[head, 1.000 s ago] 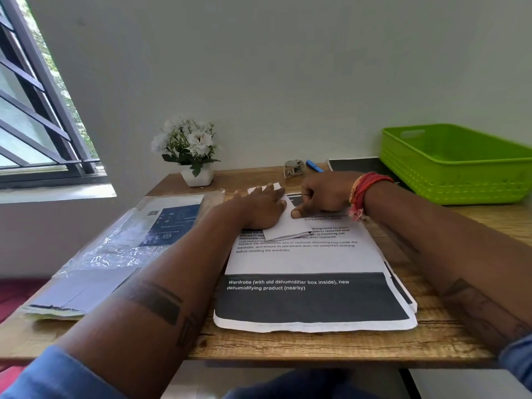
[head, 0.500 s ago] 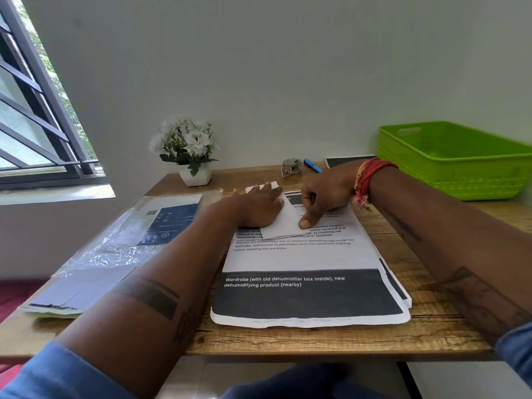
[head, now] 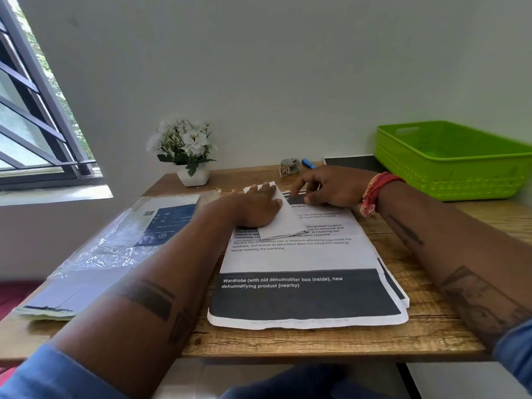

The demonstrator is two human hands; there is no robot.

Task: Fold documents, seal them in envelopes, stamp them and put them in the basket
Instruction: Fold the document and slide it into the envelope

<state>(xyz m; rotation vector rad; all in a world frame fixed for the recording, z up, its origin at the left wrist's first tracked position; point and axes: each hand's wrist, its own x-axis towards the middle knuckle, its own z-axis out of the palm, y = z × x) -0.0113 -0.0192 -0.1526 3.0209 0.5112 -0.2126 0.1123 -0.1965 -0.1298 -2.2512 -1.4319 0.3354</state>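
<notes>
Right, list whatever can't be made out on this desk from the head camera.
- Folded paper: its left part lies under the left hand.
- Top printed sheet: upper lines covered by both hands and the folded paper.
- Basket: right side cut off by the frame edge; the floor inside mostly hidden by its near wall.
- Small items by the blue pen: too small to identify.
- Right hand: fingertips blurred.

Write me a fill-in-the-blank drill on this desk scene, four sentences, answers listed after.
1. The left hand presses flat on the folded ____.
2. The basket is coloured ____.
3. The flowers in the pot are ____.
4. The thread band sits on the ____ wrist.

Missing words: paper; green; white; right
</notes>
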